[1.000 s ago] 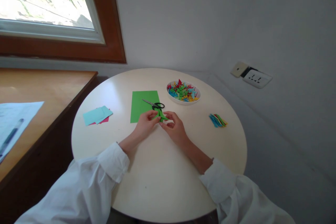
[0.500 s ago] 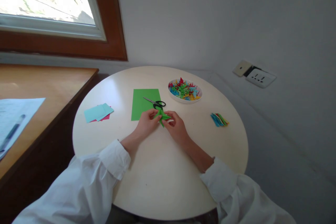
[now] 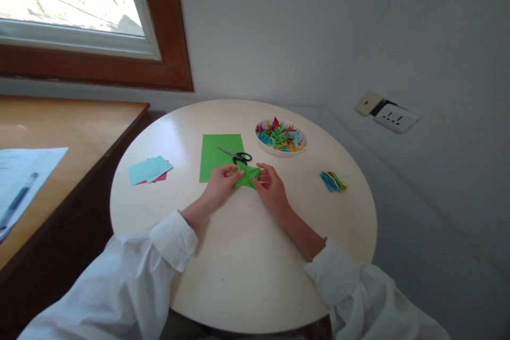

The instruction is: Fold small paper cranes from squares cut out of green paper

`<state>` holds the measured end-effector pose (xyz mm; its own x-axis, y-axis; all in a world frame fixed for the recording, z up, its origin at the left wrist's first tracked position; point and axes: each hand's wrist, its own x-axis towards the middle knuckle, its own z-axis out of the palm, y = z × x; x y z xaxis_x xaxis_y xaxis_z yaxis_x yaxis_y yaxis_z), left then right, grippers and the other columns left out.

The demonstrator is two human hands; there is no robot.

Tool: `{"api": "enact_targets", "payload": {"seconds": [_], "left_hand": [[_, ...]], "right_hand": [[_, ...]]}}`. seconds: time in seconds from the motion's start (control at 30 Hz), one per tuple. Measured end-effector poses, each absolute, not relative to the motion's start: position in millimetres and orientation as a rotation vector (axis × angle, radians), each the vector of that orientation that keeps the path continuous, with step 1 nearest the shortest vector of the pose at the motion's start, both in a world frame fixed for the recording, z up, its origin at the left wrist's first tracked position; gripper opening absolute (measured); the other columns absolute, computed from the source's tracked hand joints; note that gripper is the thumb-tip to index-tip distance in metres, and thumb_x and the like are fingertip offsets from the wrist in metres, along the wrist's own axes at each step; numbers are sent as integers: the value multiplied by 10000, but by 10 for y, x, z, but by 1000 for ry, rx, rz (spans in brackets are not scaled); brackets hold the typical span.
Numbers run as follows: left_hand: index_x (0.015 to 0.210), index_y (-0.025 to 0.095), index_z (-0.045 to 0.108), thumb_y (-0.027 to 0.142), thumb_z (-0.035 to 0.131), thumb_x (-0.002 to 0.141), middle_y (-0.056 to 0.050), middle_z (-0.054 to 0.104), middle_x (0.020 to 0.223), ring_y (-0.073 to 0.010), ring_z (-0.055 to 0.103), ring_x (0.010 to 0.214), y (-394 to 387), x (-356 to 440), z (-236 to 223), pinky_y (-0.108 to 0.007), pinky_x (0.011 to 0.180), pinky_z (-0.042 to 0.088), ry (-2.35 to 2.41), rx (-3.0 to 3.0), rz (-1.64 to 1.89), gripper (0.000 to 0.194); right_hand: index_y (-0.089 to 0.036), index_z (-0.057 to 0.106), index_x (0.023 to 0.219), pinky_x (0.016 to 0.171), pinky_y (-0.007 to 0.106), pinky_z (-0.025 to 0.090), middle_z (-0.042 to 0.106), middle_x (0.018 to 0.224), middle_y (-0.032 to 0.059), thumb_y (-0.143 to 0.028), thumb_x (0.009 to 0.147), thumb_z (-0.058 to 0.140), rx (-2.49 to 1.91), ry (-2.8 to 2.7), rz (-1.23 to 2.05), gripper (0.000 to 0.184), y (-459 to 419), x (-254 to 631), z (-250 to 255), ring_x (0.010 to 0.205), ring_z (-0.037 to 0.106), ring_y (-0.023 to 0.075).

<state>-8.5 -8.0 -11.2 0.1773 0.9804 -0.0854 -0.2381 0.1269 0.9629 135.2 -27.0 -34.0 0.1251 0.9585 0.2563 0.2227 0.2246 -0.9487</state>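
Green origami paper, creased and spread partly open, points its upper corners toward ten and two o'clock, just six-o'clockward of the view's centre.

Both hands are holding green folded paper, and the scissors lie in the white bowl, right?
Not quite: the head view shows the scissors lying partly on the flat green sheet, outside the white bowl. The left hand and right hand do hold the green folded paper.

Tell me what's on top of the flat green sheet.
Black-handled scissors lie on the green sheet, handles reaching past its right edge. The left hand and folded green paper block its near right corner; anything there is hidden.
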Motion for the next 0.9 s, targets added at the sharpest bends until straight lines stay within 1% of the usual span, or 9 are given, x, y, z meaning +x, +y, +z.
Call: {"api": "enact_targets", "payload": {"seconds": [0.17, 0.4, 0.5, 0.67, 0.8, 0.9], "left_hand": [[719, 134, 612, 267, 754, 575, -1, 595, 639, -94, 522, 560, -85, -96, -61, -222, 525, 351, 934, 893, 1097, 242], [675, 130, 610, 233, 743, 586, 13, 563, 617, -84, 520, 570, -55, -105, -102, -220, 552, 372, 867, 797, 1118, 190], [687, 129, 619, 243, 733, 605, 11, 566, 620, -88, 519, 572, -52, -106, -106, -225, 559, 380, 855, 807, 1115, 181], [669, 126, 621, 246, 719, 621, 5, 571, 616, -93, 520, 570, -50, -106, -101, -231, 567, 395, 847, 802, 1118, 161], [639, 124, 618, 251, 704, 627, 1, 568, 606, -89, 510, 558, -46, -102, -87, -229, 565, 400, 842, 781, 1128, 154], [632, 123, 619, 253, 711, 617, -7, 579, 613, -90, 514, 561, -47, -104, -73, -229, 570, 407, 846, 774, 1130, 160]], "right_hand": [[-188, 544, 1163, 709, 318, 533, 650, 908, 57, -291, 732, 564, -1243, -1367, 797, 443, -254, 1362, -379, 786, 632, 171], [-137, 554, 1184, 628, 295, 506, 647, 835, 58, -370, 776, 505, -1243, -1373, 779, 472, -237, 1366, -400, 690, 597, 153], [-156, 573, 1141, 604, 279, 498, 637, 799, 42, -396, 779, 507, -1238, -1354, 789, 439, -241, 1361, -389, 659, 588, 142], [-169, 596, 1000, 593, 276, 492, 630, 721, 20, -382, 759, 537, -1244, -1336, 796, 327, -236, 1366, -393, 637, 595, 145], [-179, 596, 934, 582, 283, 496, 632, 693, 16, -397, 721, 582, -1244, -1316, 816, 305, -240, 1360, -379, 612, 594, 147], [-183, 597, 913, 577, 279, 501, 630, 708, 17, -403, 674, 637, -1252, -1322, 817, 327, -263, 1350, -330, 617, 592, 147]]}}
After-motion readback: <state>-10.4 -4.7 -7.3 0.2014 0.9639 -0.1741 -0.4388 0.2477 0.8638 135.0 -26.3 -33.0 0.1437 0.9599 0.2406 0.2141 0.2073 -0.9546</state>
